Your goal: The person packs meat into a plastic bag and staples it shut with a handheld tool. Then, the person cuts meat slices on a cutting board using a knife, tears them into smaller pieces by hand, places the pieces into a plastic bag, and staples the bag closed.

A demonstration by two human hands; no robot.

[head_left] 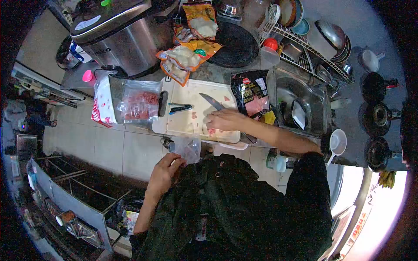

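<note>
My left hand (pixel 166 168) is closed on the edge of a clear plastic bag (pixel 188 150), held in front of the counter's edge. My right hand (pixel 226 120) is over the cream cutting board (pixel 174 91), its fingers bent together at small pink meat scraps (pixel 212 131). Under that hand lies a knife (pixel 212 102), its blade pointing to the far left and its middle hidden. Other pink bits are scattered on the board. A black and blue clip-like tool (pixel 180 108) rests on the board's left side. Left of it, a clear packet of red ground meat (pixel 141 104) overlaps the counter edge.
A black meat package (pixel 252 93) stands between board and sink (pixel 300 89). Orange bags (pixel 189 58) and a round black plate (pixel 235 45) are behind the board. A large steel appliance (pixel 126 45) stands back left. A dish rack (pixel 300 52) is at the back right.
</note>
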